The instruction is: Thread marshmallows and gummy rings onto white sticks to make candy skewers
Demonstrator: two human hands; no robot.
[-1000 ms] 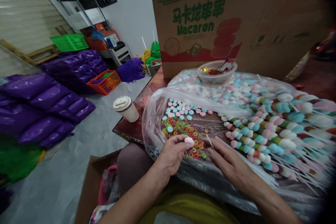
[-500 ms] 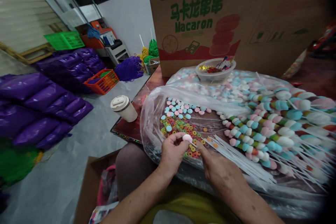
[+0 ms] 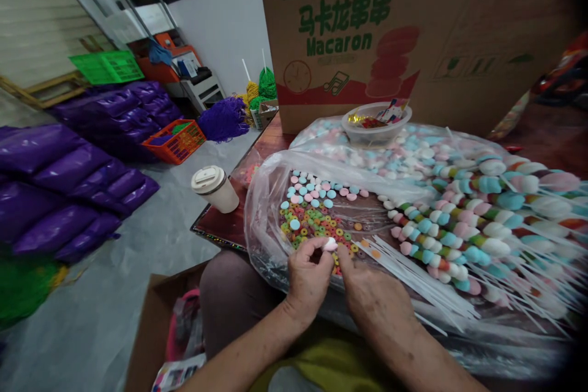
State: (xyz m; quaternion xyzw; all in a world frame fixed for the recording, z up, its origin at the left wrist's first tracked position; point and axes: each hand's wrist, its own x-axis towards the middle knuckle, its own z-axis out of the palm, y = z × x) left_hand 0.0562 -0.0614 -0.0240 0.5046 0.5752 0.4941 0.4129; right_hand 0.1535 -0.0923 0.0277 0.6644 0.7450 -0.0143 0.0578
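My left hand (image 3: 309, 272) pinches a small pink-and-white marshmallow (image 3: 329, 245) between thumb and forefinger. Close against it on the right is my right hand (image 3: 374, 291), fingers curled around a thin white stick (image 3: 432, 324) whose tail end pokes out behind the hand. The stick's front end is hidden by the fingers and the marshmallow. Beneath the hands lie colourful ring-shaped pieces (image 3: 316, 220), with pink, blue and white marshmallows (image 3: 315, 190) just beyond. A bundle of loose white sticks (image 3: 418, 275) lies right of my right hand.
Finished-looking marshmallow skewers (image 3: 478, 220) are piled at the right on clear plastic sheeting (image 3: 261, 208). A plastic bowl (image 3: 376, 128) with wrappers stands before a large cardboard box (image 3: 340, 92). A lidded cup (image 3: 215, 190) stands at the table's left edge. Purple bags (image 3: 68, 190) fill the floor left.
The marshmallow has turned from showing its flat face to its side. My right hand has shifted slightly left, closer to my left hand, and the stick tip is now covered.
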